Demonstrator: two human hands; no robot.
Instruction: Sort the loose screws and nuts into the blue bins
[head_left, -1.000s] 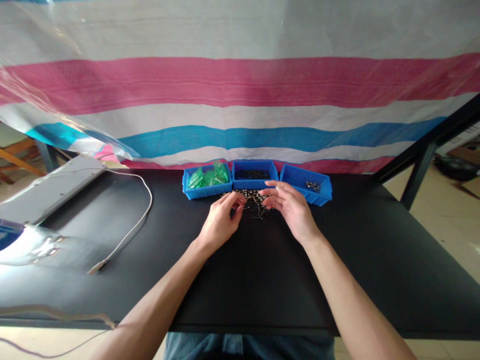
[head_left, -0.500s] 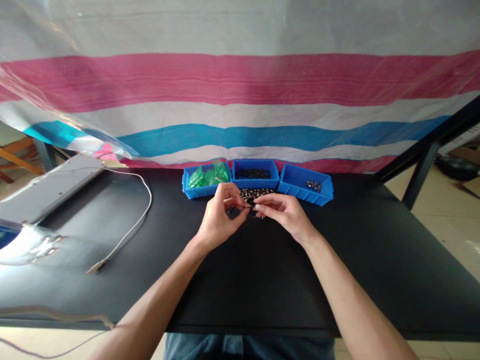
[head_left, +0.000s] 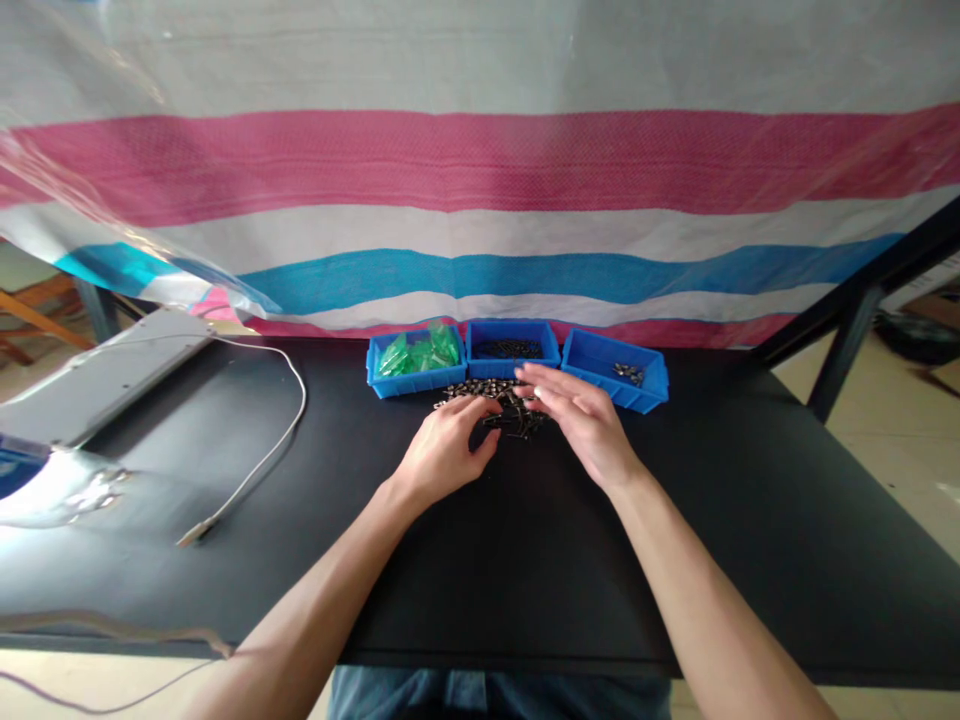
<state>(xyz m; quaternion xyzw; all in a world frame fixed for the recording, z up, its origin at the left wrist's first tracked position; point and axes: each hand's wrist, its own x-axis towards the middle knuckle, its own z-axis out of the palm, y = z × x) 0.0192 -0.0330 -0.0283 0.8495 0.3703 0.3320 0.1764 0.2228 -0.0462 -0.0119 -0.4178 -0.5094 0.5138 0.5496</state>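
A pile of small dark and shiny metal pieces that look like screws [head_left: 516, 422] lies on the black table in front of the blue bins. At its left edge rests my left hand [head_left: 448, 442], thumb and fingers apart in a curve, with nothing visible between them. Over the pile's right side hovers my right hand [head_left: 581, 420], its fingers stretched out towards the bins. No held piece shows in it. Behind the pile, the middle blue bin [head_left: 512, 368] contains dark slender pieces, and the right blue bin [head_left: 626, 393] has a few silvery ones.
Green plastic pieces [head_left: 420, 352] fill the left blue bin [head_left: 416, 384]. A white cable [head_left: 281, 440] curves across the table's left side, near a grey metal panel [head_left: 105, 370] and a clear plastic bag [head_left: 56, 495]. A striped sheet [head_left: 450, 160] hangs behind the table.
My hands were together with fingertips pinched over the pile. Now they are apart and opened; the right has moved slightly up and right, uncovering more of the pile.
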